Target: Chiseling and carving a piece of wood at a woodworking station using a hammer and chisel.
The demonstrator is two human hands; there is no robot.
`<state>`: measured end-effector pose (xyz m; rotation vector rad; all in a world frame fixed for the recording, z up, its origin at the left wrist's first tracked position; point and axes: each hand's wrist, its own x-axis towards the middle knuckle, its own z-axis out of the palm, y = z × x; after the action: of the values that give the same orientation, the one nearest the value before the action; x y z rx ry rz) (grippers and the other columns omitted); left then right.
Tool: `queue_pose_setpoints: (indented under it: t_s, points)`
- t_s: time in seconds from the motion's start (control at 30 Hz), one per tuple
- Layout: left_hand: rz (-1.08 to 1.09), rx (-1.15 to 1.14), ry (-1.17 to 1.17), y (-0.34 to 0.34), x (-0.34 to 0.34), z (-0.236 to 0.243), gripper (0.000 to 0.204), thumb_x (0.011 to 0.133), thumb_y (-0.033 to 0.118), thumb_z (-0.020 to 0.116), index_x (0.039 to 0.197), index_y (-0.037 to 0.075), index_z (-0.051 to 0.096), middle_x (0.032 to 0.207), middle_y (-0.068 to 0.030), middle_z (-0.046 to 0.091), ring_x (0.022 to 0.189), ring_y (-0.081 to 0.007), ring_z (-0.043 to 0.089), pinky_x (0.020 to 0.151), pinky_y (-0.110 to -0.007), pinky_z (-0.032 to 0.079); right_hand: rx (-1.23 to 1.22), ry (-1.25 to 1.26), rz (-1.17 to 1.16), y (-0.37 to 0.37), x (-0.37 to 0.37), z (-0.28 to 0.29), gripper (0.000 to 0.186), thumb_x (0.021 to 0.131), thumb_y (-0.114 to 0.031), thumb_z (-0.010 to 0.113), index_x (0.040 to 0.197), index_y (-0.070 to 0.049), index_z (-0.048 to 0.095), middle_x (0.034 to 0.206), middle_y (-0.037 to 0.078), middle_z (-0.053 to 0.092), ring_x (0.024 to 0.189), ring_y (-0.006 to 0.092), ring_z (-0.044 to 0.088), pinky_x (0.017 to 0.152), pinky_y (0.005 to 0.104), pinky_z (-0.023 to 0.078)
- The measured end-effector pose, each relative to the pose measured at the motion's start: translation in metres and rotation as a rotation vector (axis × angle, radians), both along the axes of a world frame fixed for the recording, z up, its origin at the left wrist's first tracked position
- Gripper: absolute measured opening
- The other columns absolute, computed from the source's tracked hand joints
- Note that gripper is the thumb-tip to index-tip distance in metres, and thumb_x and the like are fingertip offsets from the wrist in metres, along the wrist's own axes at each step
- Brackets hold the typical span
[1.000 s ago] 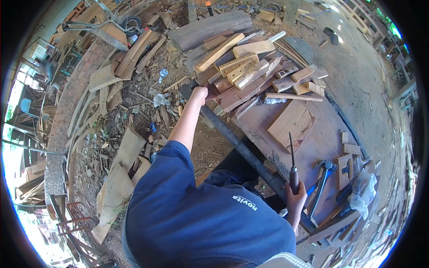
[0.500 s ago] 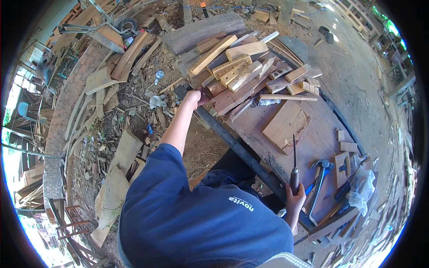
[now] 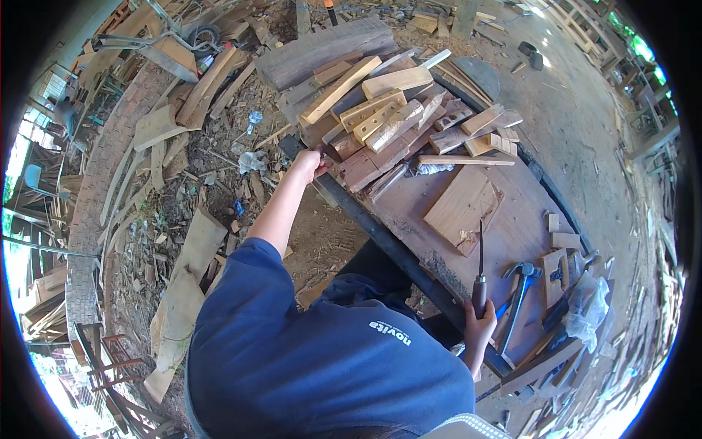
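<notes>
My right hand [image 3: 479, 320] is closed around the dark wooden handle of a narrow, pointed tool [image 3: 480, 256]. Its thin blade stands up over the tabletop, and whether it is a file or a saw is too fine to tell. Near the far left corner of the workbench [image 3: 523, 197], my left hand [image 3: 311, 164] has its fingers curled at the edge, beside a reddish-brown timber block [image 3: 365, 170]. What those fingers hold, if anything, is hidden. A flat square board [image 3: 459, 208] lies on the bench between my hands, close to the blade's tip.
Wood offcuts [image 3: 398, 95] and a block with holes [image 3: 376, 121] are heaped across the bench's far end. A hammer [image 3: 521, 293] and a clear plastic bag [image 3: 587, 307] lie right of my right hand. Planks [image 3: 179, 307] and scraps litter the ground at left.
My left hand has drawn back slightly from the timber block, its fingers now curled at the bench edge. My right hand keeps the tool nearly still. The whole view has shifted slightly.
</notes>
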<state>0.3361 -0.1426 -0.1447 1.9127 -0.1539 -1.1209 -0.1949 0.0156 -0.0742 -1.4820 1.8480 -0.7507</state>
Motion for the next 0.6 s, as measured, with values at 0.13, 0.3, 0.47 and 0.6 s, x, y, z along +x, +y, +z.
queue_pose_setpoints:
  t_s: [0.13,0.3,0.47,0.6]
  points:
    - [0.013,-0.021,0.023,0.002,0.002,-0.001,0.031,0.101,0.032,0.049,0.116,0.006,0.054,0.071,-0.0016,0.053,0.061,-0.0182,0.066,0.053,-0.029,0.058,0.001,0.020,0.006,-0.001,-0.002,-0.004,0.036,0.083,-0.028,0.074,0.097,0.002,0.061,0.073,0.006,0.058,0.070,0.0134,0.052,0.065,0.0303,0.044]
    - [-0.003,-0.068,0.038,0.005,-0.002,0.007,0.035,0.100,0.034,0.050,0.113,0.001,0.052,0.074,-0.0034,0.052,0.064,-0.0231,0.068,0.056,-0.031,0.060,0.018,-0.014,-0.012,-0.003,-0.004,-0.012,0.039,0.082,-0.030,0.075,0.097,0.003,0.062,0.071,0.011,0.060,0.068,0.0170,0.054,0.067,0.0335,0.046]
    - [-0.085,-0.097,0.167,0.007,0.006,0.018,0.026,0.103,0.027,0.040,0.106,0.004,0.051,0.073,-0.0008,0.045,0.066,-0.0250,0.068,0.062,-0.034,0.063,-0.022,-0.009,-0.004,-0.002,-0.010,-0.021,0.040,0.083,-0.032,0.074,0.095,0.004,0.061,0.069,0.010,0.058,0.066,0.0166,0.052,0.063,0.0331,0.045]
    - [-0.161,-0.008,0.144,0.007,0.027,0.019,0.026,0.103,0.028,0.037,0.108,0.005,0.048,0.077,-0.0015,0.046,0.070,-0.0258,0.069,0.063,-0.035,0.063,0.040,-0.019,0.009,-0.003,-0.010,-0.019,0.039,0.083,-0.032,0.074,0.093,0.003,0.061,0.067,0.007,0.055,0.063,0.0144,0.048,0.059,0.0316,0.042]
